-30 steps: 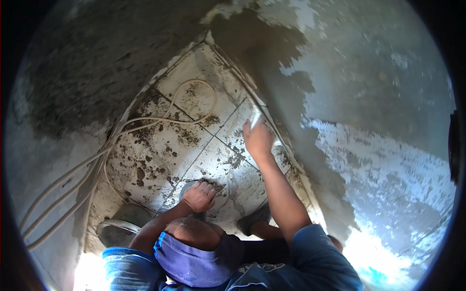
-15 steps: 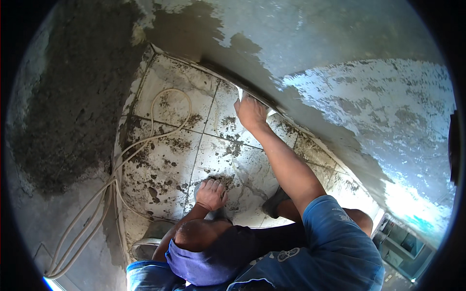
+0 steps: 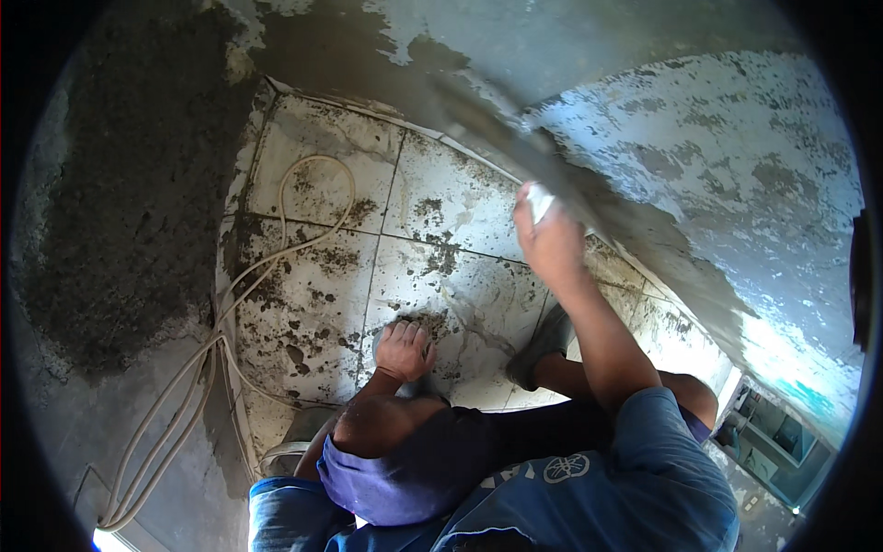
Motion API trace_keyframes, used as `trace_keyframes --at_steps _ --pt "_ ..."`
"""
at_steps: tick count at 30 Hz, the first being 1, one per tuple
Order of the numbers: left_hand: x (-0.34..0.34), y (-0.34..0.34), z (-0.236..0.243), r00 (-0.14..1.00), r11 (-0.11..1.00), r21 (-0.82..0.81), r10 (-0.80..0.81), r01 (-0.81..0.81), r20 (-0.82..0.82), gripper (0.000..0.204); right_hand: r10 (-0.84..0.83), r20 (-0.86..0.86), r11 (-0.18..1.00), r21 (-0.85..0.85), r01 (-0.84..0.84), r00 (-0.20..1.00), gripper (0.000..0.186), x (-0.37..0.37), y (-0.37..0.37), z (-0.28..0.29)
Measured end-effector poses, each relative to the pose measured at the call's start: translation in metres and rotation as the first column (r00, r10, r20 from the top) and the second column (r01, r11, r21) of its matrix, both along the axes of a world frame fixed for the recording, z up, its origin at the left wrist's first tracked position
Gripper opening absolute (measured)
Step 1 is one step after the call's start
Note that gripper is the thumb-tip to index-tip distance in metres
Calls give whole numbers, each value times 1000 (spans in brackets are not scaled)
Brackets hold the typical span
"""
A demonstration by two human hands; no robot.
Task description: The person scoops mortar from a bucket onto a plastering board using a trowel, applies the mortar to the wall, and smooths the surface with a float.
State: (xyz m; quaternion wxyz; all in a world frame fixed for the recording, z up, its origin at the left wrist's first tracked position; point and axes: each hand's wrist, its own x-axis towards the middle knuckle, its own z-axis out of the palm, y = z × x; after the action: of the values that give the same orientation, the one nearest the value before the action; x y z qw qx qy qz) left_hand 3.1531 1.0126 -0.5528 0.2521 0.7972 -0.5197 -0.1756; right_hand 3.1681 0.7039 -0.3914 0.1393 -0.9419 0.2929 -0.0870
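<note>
The right hand (image 3: 555,247) has its fingers round a white handle (image 3: 541,203), the long blurred blade (image 3: 492,131) slanting beyond along the wall (image 3: 708,175); the left hand's (image 3: 405,350) hold is unclear.

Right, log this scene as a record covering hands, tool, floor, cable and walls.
Right hand: gripping a white-handled tool
Left hand: low, fingers curled; hold unclear
Tool: blurred, beside the right wall; contact unclear
Floor: pale tiles, scattered dark clumps
Cable: pale, looped on the floor, running to lower left
Right wall: patchy, darker along its base
Left wall: rough, dark grey above, lighter below
</note>
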Motion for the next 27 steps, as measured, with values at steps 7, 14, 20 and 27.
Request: trace_keyframes --at_steps 7,14,20,27 --pt "3 -1 4 1000 999 -44 0 2 26 30 -86 -341 989 -142 39 936 48 -51 -13 -92" --pt "2 -4 8 999 999 -32 6 -4 50 33 -144 -431 987 -127 98 891 59 -72 -40 -95" --pt "1 -6 5 998 1000 10 -21 21 58 31 -142 -407 989 -100 110 902 62 -102 -59 -79" --pt "-1 -4 8 997 999 35 -10 8 75 32 -34 -444 991 102 88 895 37 -108 18 -53"
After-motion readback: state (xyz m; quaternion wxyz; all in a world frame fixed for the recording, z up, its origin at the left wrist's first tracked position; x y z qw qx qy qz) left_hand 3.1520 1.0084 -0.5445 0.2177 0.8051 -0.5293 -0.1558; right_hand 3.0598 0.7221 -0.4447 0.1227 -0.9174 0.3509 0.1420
